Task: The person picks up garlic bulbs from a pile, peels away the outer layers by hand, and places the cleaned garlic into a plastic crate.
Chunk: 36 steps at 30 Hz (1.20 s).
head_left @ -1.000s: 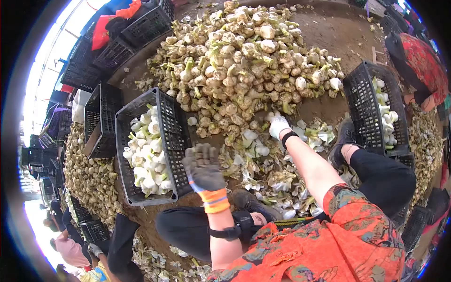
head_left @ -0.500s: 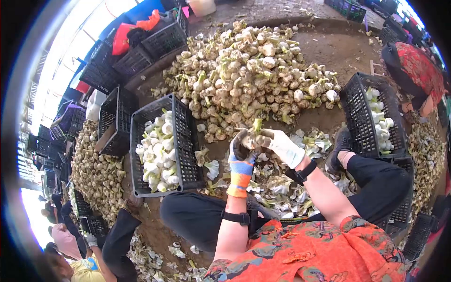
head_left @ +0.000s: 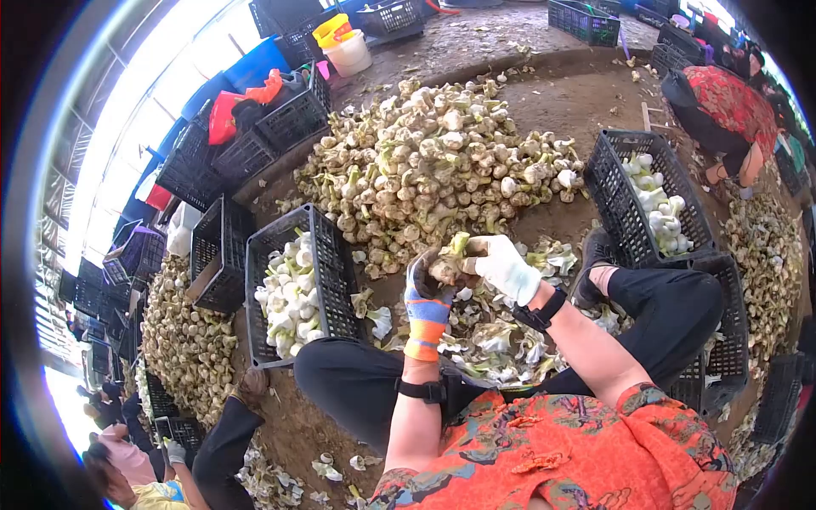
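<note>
1. A garlic bulb (head_left: pixel 448 265) is gripped by both gloved hands, held above the peel scraps (head_left: pixel 501 340).
2. Left hand (head_left: pixel 422 293): fingers closed around the bulb's underside.
3. Right hand (head_left: pixel 503 265): fingers closed on its top.
4. The garlic heap (head_left: pixel 433 170) is seen behind the bulb.
5. A black crate (head_left: pixel 331 255) of peeled bulbs is seen left of it.

Open-air garlic sorting/trimming yard, farm or wholesale market type. Dirt floor (head_left: pixel 586 93), big heap of untrimmed garlic bulbs (head_left: pixel 433 166) dumped straight on it, black plastic crates (head_left: pixel 327 272) with cleaned white bulbs, stacks of empty crates (head_left: pixel 280 127) along the edge, peeled skins (head_left: pixel 501 340) littering the ground, other workers (head_left: pixel 722 102) sitting low beside their own piles
</note>
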Tool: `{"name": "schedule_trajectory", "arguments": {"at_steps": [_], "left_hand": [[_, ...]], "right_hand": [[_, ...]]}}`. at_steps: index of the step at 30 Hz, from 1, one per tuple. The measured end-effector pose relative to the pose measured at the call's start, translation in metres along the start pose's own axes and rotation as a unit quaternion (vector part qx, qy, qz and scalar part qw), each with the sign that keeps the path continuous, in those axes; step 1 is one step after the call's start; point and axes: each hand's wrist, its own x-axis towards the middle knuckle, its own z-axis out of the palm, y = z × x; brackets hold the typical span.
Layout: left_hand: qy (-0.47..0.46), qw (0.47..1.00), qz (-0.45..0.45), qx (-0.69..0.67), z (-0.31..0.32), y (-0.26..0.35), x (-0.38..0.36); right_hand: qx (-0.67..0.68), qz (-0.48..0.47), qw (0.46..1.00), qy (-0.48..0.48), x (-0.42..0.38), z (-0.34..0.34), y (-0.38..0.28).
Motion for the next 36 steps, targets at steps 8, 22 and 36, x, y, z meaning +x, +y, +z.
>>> {"name": "schedule_trajectory", "arguments": {"at_steps": [8,22,36], "left_hand": [[-0.020,0.941,-0.144,-0.305,0.020,0.049,-0.006],[-0.115,0.969,-0.181,-0.119,0.026,0.071,0.006],[-0.209,0.967,-0.097,0.113,0.026,0.070,0.007]], "right_hand": [[-0.273,-0.231,0.934,0.008,-0.013,-0.039,0.012],[0.122,-0.031,0.990,0.056,-0.040,-0.027,-0.001],[0.129,-0.004,0.980,0.152,-0.030,-0.023,0.016]]}}
